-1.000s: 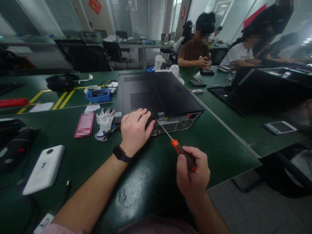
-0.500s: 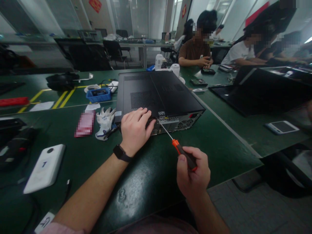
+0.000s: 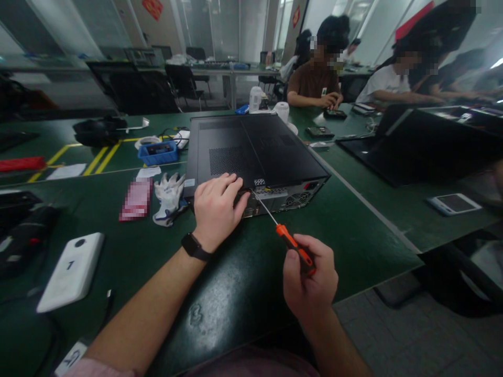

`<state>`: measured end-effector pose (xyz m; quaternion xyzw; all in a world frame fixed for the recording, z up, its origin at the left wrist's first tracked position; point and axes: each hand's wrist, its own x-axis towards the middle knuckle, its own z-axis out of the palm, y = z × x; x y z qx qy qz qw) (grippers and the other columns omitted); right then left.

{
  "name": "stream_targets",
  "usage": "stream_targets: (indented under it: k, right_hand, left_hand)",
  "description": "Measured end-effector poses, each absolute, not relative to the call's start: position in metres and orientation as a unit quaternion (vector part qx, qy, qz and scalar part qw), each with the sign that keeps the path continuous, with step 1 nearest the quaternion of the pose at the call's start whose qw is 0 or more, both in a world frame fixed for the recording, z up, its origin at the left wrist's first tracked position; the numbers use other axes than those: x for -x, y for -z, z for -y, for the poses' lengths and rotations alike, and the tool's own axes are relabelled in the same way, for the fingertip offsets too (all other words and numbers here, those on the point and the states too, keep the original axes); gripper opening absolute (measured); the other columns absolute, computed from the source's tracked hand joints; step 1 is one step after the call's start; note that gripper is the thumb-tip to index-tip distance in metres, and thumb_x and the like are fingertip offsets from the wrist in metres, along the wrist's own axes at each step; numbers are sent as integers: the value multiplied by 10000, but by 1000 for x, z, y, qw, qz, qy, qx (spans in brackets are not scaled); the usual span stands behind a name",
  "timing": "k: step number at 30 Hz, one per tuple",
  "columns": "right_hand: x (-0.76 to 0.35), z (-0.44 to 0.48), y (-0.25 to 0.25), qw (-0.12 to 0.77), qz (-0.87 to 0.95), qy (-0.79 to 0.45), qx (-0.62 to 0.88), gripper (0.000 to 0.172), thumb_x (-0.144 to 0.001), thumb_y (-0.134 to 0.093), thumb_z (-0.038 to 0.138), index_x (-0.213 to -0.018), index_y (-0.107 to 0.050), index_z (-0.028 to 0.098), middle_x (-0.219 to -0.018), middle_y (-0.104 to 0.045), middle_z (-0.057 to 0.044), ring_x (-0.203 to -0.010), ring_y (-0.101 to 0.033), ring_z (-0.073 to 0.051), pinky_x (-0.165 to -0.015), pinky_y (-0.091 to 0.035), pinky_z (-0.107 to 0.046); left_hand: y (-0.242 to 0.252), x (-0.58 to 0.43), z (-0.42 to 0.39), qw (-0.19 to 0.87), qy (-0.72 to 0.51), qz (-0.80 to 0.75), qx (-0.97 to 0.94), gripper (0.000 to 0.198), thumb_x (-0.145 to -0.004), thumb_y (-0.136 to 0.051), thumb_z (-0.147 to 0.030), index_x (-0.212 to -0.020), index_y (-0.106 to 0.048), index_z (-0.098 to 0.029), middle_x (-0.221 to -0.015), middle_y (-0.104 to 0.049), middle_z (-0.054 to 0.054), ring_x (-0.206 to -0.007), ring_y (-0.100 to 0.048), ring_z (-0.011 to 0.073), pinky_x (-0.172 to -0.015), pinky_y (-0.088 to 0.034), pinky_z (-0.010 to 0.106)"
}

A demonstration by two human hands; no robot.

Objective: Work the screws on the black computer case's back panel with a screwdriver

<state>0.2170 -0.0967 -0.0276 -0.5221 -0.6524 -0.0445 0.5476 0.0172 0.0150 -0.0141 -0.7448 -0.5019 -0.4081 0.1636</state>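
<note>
A black desktop computer case [image 3: 291,152] lies flat on the green table, its rear panel with ports and a fan grille facing me. My left hand [image 3: 218,204] grips the rear top edge, fingers bent over the cover and thumb at the back. In my right hand [image 3: 312,277] is an orange and black screwdriver [image 3: 286,235], held by the handle. Its thin shaft slants up to the rear edge just right of my left thumb. Whatever the tip meets there is too small to make out.
Left of the case lie a grey-white work glove [image 3: 168,196], a pink packet [image 3: 136,199] and a blue bin [image 3: 158,153]. A white power bank [image 3: 73,272] is nearer me. To the right are an open black laptop [image 3: 416,144] and a phone [image 3: 454,204]. Co-workers sit beyond.
The screwdriver handle has turned in my right hand, showing a different orange stripe. Its tip stays at the same spot and my left hand keeps its place.
</note>
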Motion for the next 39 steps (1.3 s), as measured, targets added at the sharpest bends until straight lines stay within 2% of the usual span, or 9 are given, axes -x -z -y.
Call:
stream_targets:
  k: [4,9,15,21,25,27,32,36,39]
  right_hand:
    - [-218,97,30,537,649,14,539,213,-1021,-567,271,-1208,-653,217,-832,-758,-12,-628,-745,-146,-566,-590,-240]
    - [-216,96,26,547,661,29,514,234,-966,-592,257,-1191,-644,214,-961,-771,-47,-767,-780,-181,-666,-641,-289]
    - [-218,98,29,541,649,1,535,234,-1018,-563,246,-1230,-652,204,-880,-779,-35,-649,-758,-153,-574,-605,-248]
    - [-216,97,27,554,655,25,512,267,-957,-607,221,-1221,-642,202,-991,-774,-67,-789,-786,-194,-678,-650,-313]
    - [-216,96,27,548,647,-5,530,224,-1013,-558,212,-1223,-636,210,-822,-761,0,-590,-725,-128,-566,-588,-233]
    - [-215,97,26,546,645,-17,534,224,-1012,-559,221,-1226,-625,209,-786,-747,15,-549,-697,-117,-539,-566,-222]
    - [-213,98,21,544,651,19,529,318,-903,-643,230,-1216,-594,206,-932,-743,-36,-656,-730,-154,-572,-594,-263]
    - [-214,97,23,552,643,39,530,263,-915,-641,224,-1177,-614,219,-957,-739,-42,-751,-757,-180,-645,-627,-293]
    - [-216,97,28,553,636,20,537,214,-965,-627,234,-1178,-638,222,-912,-755,-32,-698,-756,-169,-605,-613,-273]
  left_hand:
    - [14,-17,-15,165,405,504,744,279,-998,-679,-354,-1229,-727,-204,-1288,-775,121,-1250,-704,325,-1042,-496,504]
    - [13,-17,-14,156,409,504,745,273,-1001,-670,-351,-1230,-729,-213,-1293,-775,119,-1258,-702,328,-1047,-493,510]
    - [13,-17,-15,142,406,510,745,283,-996,-674,-353,-1244,-731,-229,-1311,-769,120,-1277,-691,333,-1063,-485,524]
    - [13,-17,-14,145,407,510,744,283,-1000,-670,-356,-1235,-734,-213,-1307,-770,120,-1271,-693,325,-1065,-485,511]
    - [13,-18,-14,156,408,505,744,280,-1003,-668,-352,-1228,-732,-199,-1298,-773,121,-1261,-699,324,-1056,-492,503]
    - [13,-18,-14,158,408,504,744,281,-1002,-670,-353,-1229,-731,-200,-1295,-774,121,-1256,-701,325,-1053,-494,507]
    - [13,-17,-14,147,407,508,744,279,-997,-673,-354,-1233,-732,-215,-1300,-773,120,-1269,-695,329,-1060,-491,521]
    - [13,-17,-14,148,406,508,745,278,-999,-671,-355,-1231,-732,-214,-1302,-772,123,-1271,-695,332,-1060,-491,524]
    - [13,-17,-14,138,408,510,745,278,-994,-676,-351,-1234,-733,-224,-1309,-769,125,-1281,-690,334,-1067,-486,531]
